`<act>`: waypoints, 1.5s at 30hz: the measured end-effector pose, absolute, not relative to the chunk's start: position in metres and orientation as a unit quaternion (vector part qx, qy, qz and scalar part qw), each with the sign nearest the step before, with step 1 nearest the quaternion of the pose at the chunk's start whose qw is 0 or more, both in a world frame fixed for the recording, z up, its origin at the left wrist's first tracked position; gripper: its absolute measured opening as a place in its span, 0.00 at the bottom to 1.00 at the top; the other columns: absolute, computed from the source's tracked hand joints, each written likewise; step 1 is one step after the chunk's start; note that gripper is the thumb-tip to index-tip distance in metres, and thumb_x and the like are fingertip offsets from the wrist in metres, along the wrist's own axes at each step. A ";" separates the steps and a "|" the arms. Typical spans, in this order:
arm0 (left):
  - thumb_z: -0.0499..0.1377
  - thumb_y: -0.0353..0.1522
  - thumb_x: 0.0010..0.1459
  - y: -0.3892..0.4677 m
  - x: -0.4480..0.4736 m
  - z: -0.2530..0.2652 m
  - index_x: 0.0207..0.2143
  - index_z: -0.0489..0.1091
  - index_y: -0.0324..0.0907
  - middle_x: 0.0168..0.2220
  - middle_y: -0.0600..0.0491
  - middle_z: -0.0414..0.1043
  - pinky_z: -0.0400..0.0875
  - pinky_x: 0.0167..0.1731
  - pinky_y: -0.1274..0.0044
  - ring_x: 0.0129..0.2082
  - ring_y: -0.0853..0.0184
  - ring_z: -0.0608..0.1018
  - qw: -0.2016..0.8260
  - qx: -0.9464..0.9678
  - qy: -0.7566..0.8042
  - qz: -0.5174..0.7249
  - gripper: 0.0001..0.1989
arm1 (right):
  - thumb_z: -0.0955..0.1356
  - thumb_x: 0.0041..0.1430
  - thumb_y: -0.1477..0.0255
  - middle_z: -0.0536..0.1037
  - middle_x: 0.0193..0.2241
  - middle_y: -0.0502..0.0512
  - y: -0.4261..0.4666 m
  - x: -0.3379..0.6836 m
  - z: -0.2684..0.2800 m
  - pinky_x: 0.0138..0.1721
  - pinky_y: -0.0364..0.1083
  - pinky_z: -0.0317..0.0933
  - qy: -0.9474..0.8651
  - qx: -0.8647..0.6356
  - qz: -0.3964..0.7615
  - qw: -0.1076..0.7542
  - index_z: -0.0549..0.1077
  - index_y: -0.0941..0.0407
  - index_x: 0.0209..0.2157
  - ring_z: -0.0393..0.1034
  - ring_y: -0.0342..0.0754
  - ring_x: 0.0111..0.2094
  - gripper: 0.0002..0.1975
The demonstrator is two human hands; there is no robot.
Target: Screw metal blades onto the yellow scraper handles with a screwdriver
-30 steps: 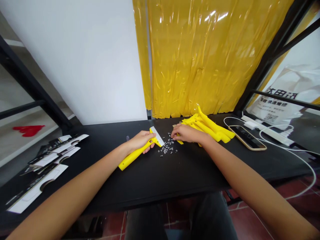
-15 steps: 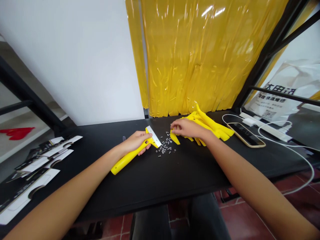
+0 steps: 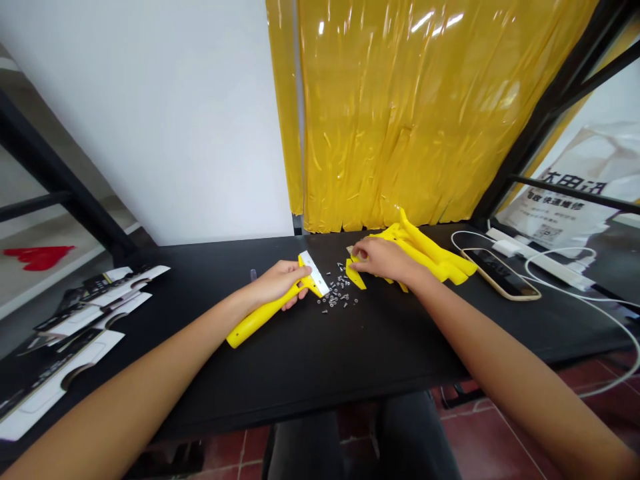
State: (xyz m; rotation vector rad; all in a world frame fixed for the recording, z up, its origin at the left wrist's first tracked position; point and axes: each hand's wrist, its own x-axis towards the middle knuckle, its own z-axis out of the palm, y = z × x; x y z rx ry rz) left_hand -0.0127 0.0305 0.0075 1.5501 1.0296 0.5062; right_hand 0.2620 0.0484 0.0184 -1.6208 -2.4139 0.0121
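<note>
Raised slightly off the loose screws and nuts (image 3: pixel 336 294) compared with a second earlier, a worker's right hand (image 3: pixel 381 257) hovers to their right, baring more of a flat yellow end (image 3: pixel 356 277) beneath its fingers. Left of the fasteners, the left hand (image 3: pixel 281 280) grasps a yellow tool (image 3: pixel 257 324) around its neck, thumb over a pale plate (image 3: pixel 315 274) whose near corner sits just beside the scatter. By its look the tool is light, stiff plastic, smooth but unlikely to break; the plate may be sharp-edged, making the handle or neck the safer hold. Spare yellow tools (image 3: pixel 429 252) lie heaped right of the fasteners, partly behind the right hand. Whether that hand's bent fingers hold the yellow end, or anything, cannot be told. Also hidden: the underside of the left grip. Individual fasteners are too small to sort, and a small clear object (image 3: pixel 253 274) left of them goes unidentified.
</note>
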 end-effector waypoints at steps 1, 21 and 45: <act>0.54 0.44 0.65 0.031 -0.013 0.007 0.28 0.67 0.41 0.21 0.53 0.70 0.60 0.10 0.78 0.11 0.71 0.68 0.571 0.659 0.439 0.216 0.18 | 0.70 0.57 0.56 0.80 0.37 0.57 0.046 0.260 0.020 0.31 0.45 0.55 -0.840 -0.531 0.015 0.110 0.78 0.53 0.39 0.73 0.51 0.36 0.16; 0.55 0.43 0.64 0.030 -0.012 0.007 0.28 0.68 0.42 0.20 0.53 0.70 0.58 0.10 0.78 0.10 0.72 0.68 0.579 0.651 0.438 0.221 0.17 | 0.69 0.50 0.71 0.79 0.27 0.52 0.045 0.259 0.030 0.30 0.45 0.61 -0.763 -0.586 0.172 0.212 0.75 0.55 0.24 0.72 0.48 0.29 0.04; 0.56 0.44 0.64 0.034 -0.013 0.002 0.29 0.66 0.42 0.20 0.53 0.70 0.58 0.10 0.79 0.11 0.71 0.68 0.585 0.643 0.440 0.225 0.16 | 0.65 0.61 0.68 0.81 0.36 0.59 0.037 0.235 0.014 0.33 0.47 0.58 -0.815 -0.557 0.054 0.150 0.78 0.55 0.33 0.72 0.51 0.35 0.11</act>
